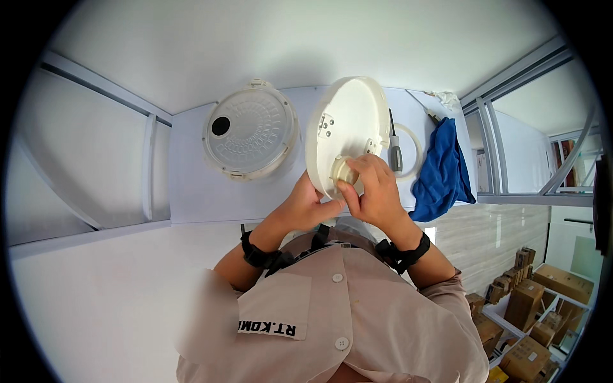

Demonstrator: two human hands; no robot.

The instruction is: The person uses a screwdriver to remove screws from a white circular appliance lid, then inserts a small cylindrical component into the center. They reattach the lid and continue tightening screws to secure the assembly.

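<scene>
A cream-white oval shell, like an appliance lid (348, 121), is held tilted up over the table with its hollow inside facing me. My left hand (305, 205) grips its lower rim, the thumb reaching across toward the right. My right hand (378, 191) pinches a small round cream cap (343, 172) against the lower inside of the lid. Whether the cap is seated there I cannot tell. Small metal brackets with screws show on the inner wall. To the left stands a round white appliance body (255, 131) with a translucent ribbed top and a black oval spot.
Right of the lid lie a grey-handled screwdriver (396, 156), a white ring (418, 150) and a crumpled blue cloth (442, 172) over the table's right edge. Crumpled clear plastic (445, 99) rests at the far right corner. Cardboard boxes (525, 303) fill racks beyond, lower right.
</scene>
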